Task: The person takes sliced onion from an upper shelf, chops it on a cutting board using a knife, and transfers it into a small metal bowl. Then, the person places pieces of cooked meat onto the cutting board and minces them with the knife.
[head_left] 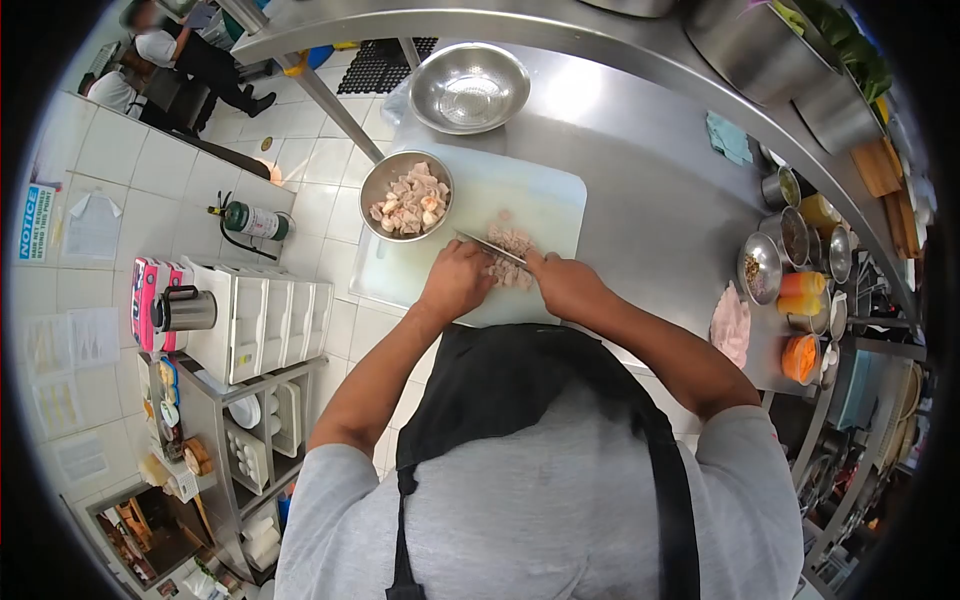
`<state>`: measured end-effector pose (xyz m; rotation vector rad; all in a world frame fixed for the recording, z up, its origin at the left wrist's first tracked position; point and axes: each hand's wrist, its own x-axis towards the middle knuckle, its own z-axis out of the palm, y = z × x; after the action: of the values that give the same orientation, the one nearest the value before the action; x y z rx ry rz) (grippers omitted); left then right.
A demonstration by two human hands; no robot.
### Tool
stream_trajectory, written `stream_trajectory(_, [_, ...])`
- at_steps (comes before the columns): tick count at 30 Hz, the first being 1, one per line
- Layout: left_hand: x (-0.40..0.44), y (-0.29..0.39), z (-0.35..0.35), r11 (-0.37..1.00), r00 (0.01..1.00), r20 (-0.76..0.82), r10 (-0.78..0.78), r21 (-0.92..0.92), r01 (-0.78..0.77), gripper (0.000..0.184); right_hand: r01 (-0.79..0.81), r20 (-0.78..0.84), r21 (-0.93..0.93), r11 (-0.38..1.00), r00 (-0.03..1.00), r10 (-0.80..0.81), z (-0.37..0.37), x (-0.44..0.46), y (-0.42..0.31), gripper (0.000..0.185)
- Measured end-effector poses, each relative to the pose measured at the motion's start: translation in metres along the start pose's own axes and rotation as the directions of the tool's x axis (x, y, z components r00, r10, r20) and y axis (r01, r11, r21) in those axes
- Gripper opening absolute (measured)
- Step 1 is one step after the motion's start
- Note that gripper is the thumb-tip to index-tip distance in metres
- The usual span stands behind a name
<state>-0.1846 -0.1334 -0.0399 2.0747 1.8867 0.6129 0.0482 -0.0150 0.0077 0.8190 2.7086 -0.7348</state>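
Observation:
My right hand is closed round the handle of a knife, whose blade points left across the chopped pale meat. The meat lies on a white cutting board, some of it on either side of the blade. My left hand rests at the left of the meat, close to the blade, its fingers bent together; what lies under the fingertips is hidden. A steel bowl with larger meat chunks stands on the board's upper left part.
A perforated steel bowl stands beyond the board. Small containers and sauce bottles, a pink cloth and a blue cloth are on the right. A metal shelf spans the top. People are at the far left.

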Motion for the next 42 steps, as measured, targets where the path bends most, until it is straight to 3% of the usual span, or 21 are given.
stream_trajectory(6, [-0.009, -0.003, -0.006, 0.971, 0.984, -0.142, -0.11, -0.225, 0.076, 0.025, 0.082, -0.008, -0.028, 0.996, 0.997, -0.082, -0.029, -0.003, -0.01, 0.029])
stream_trajectory(11, [-0.008, -0.006, 0.007, 0.985, 0.986, -0.141, -0.092, -0.155, 0.07, 0.018, -0.016, 0.018, -0.028, 0.999, 1.0, 0.016, -0.006, -0.006, -0.01, 0.026])
stream_trajectory(17, [-0.003, -0.001, 0.017, 0.987, 0.975, -0.185, -0.121, -0.128, 0.099, 0.014, 0.109, -0.045, -0.023, 0.994, 0.993, -0.11, -0.022, 0.017, -0.013, 0.017])
stream_trajectory(21, [-0.006, 0.0, 0.02, 0.989, 0.967, -0.231, -0.102, -0.127, 0.074, 0.013, 0.047, 0.029, -0.03, 0.998, 0.999, -0.046, -0.031, -0.01, -0.016, 0.02])
stream_trajectory(30, [-0.02, -0.002, 0.008, 0.948, 0.94, -0.21, -0.268, -0.234, 0.218, 0.034, 0.02, 0.062, -0.024, 0.999, 0.998, -0.019, -0.014, 0.005, -0.008, 0.033])
stream_trajectory(35, [-0.018, 0.003, 0.017, 0.974, 0.959, -0.21, -0.193, -0.163, 0.16, 0.03, 0.047, -0.016, 0.003, 0.999, 0.999, -0.047, -0.024, -0.016, -0.021, 0.021])
stream_trajectory(38, [-0.016, 0.008, 0.02, 0.97, 0.959, -0.202, -0.2, -0.177, 0.165, 0.028, -0.011, 0.025, -0.01, 1.0, 1.0, 0.011, -0.016, -0.014, -0.02, 0.021])
stream_trajectory(42, [-0.017, 0.005, 0.021, 0.981, 0.966, -0.194, -0.168, -0.13, 0.145, 0.027, 0.042, 0.003, 0.011, 0.999, 0.999, -0.042, 0.004, 0.015, -0.013, 0.031])
